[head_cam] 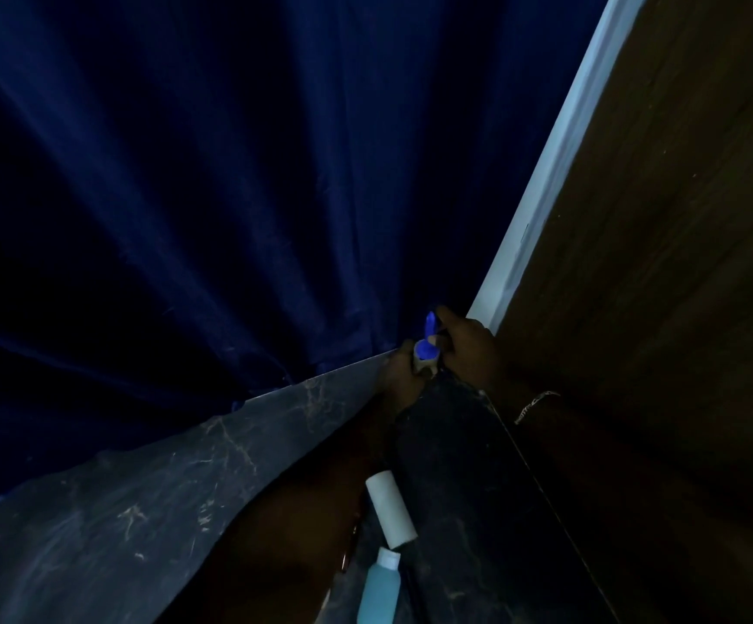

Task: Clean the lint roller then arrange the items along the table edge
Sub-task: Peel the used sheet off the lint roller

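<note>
Lint roller (426,342), blue handle, is up at the far table corner by the curtain (185,195); you've got both hands on it. Left hand (404,376) wraps the roll end, right hand (469,340) pinches the handle, prob. to steady it while peeling. White roll (390,508) & blue bottle (379,592) lie near you on the table (140,511), not yet lined up.

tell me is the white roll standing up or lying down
Lying down. The white roll rests on its side on the dark table, its long axis flat along the surface, one end next to the blue bottle's cap.
</note>
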Tool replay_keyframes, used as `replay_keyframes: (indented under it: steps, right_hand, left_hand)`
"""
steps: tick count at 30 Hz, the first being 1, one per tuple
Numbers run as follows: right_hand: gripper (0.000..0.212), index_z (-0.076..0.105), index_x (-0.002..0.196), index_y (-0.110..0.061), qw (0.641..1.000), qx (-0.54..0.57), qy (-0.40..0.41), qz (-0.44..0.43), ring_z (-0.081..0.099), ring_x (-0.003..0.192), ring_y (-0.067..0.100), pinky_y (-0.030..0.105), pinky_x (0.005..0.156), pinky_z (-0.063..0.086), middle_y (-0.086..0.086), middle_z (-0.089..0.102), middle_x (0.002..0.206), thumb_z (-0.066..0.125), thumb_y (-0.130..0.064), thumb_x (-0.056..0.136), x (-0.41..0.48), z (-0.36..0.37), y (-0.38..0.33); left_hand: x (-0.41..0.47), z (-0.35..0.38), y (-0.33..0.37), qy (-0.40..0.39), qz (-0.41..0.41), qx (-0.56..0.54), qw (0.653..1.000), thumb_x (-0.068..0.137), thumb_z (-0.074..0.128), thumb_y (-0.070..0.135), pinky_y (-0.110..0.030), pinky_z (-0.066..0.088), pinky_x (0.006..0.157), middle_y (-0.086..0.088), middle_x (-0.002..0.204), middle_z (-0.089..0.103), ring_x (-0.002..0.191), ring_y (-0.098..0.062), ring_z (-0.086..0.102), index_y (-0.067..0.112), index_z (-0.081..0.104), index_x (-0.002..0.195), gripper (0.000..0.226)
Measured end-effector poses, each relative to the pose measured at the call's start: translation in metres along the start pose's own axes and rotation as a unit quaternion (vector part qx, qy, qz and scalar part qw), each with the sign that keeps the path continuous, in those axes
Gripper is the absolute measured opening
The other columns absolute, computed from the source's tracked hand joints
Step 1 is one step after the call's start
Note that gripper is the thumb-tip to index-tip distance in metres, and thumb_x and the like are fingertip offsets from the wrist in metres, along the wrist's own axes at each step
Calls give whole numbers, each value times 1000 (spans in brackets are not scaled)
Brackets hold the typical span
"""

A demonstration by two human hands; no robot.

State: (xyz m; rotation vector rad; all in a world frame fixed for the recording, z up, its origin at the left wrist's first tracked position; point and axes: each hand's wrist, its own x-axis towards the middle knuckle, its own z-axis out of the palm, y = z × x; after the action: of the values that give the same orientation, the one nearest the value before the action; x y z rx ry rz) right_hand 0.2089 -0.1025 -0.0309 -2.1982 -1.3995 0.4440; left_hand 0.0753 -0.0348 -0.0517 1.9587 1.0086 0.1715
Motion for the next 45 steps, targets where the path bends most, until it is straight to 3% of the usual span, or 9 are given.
replay_keyframes:
  steps: [5, 8, 11, 16, 21, 26, 32, 37, 45]
  right_hand:
    - [18, 47, 104, -28, 996, 73, 40, -23, 67, 75, 10, 32, 65, 52, -5, 67, 80, 59, -22, 92, -27, -15, -19]
    - [17, 49, 103, -35, 988, 142, 50, -17, 67, 79, 0, 29, 68, 55, -6, 67, 83, 59, -25, 92, -49, -22, -33]
    - [17, 55, 112, -27, 969, 241, 47, -10, 71, 94, 13, 42, 83, 61, -2, 70, 97, 58, -27, 95, -72, -28, -47]
    - [19, 61, 114, -23, 925, 379, 27, 3, 75, 96, 14, 29, 76, 62, -1, 74, 105, 64, -15, 96, -121, -34, -81]
    - [38, 61, 123, -20, 918, 397, -3, 9, 76, 95, 14, 23, 74, 61, 2, 74, 106, 72, -6, 89, -166, -32, -114]
    - [47, 62, 121, -38, 960, 278, -5, -21, 72, 93, 2, 19, 85, 57, -14, 71, 106, 79, -18, 82, -204, -28, -141]
    - [32, 70, 110, -29, 992, 70, -46, -98, 61, 88, -16, 1, 80, 43, -20, 69, 96, 79, -24, 80, -235, -23, -180]
    - [19, 64, 103, -31, 966, -177, -182, -54, 67, 92, 23, 40, 83, 56, 1, 67, 102, 64, -36, 85, -236, -7, -237]
    - [21, 65, 103, -15, 953, -234, -143, -131, 70, 93, 33, 35, 72, 49, 10, 70, 104, 63, -21, 82, -249, 56, -316]
  left_hand:
    - [-26, -10, -12, 2, 57, -98, 994, 96, 70, 17, -34, 46, 84, -5, 109, 69, 97, -21, 63, 14, 58, 115, 23]
    - [-45, -21, -17, 8, 87, -115, 990, 95, 71, 17, -45, 53, 93, -10, 113, 72, 105, -27, 68, 11, 59, 120, 28]
    - [-70, -31, -25, 32, 122, -124, 984, 93, 74, 19, -39, 53, 99, -3, 121, 69, 112, -21, 65, 16, 61, 129, 38]
    - [-122, -52, -47, 80, 154, -114, 978, 84, 83, 17, -24, 47, 99, 4, 124, 66, 114, -9, 59, 25, 65, 123, 44]
    - [-183, -73, -70, 119, 140, -79, 980, 75, 90, 21, -15, 48, 91, 5, 115, 64, 104, -2, 62, 24, 69, 121, 51]
    - [-243, -101, -86, 126, 119, -35, 984, 75, 88, 19, -7, 44, 87, 10, 112, 57, 101, 0, 61, 31, 67, 123, 53]
    - [-308, -132, -101, 142, 98, 32, 984, 76, 87, 15, -30, 52, 96, 6, 116, 54, 105, -14, 61, 27, 67, 130, 59]
    - [-343, -150, -112, 161, 113, 84, 977, 80, 84, 19, -41, 53, 99, 3, 117, 51, 110, -19, 59, 24, 67, 133, 56]
    - [-384, -178, -124, 229, 109, 172, 952, 80, 77, 21, -39, 56, 83, 5, 121, 49, 112, -18, 52, 30, 62, 129, 51]
